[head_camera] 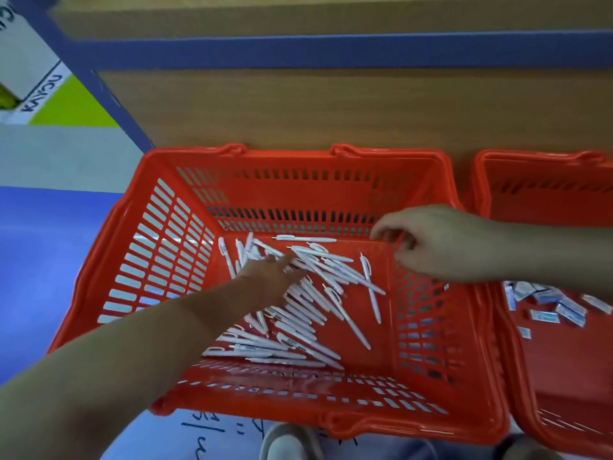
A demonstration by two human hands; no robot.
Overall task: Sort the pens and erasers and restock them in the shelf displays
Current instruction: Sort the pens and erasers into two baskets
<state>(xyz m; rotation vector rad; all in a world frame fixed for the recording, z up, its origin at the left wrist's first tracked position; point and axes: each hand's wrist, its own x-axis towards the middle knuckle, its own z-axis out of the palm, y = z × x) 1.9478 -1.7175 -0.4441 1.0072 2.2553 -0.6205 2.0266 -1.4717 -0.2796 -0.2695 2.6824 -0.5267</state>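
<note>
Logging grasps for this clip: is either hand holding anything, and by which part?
Left hand touches the pens, fingers extended, no grip visible. Right hand curls inside the pen basket; a hold cannot be told.

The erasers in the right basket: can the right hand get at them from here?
Probably yes. The right hand is at the right wall of the pen basket; the erasers lie in the open-topped second basket beside it, uncovered.

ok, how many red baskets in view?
2. The centre basket holds the pens; the right basket, beside it and cut off by the frame, holds the erasers. More could lie out of frame.
</note>
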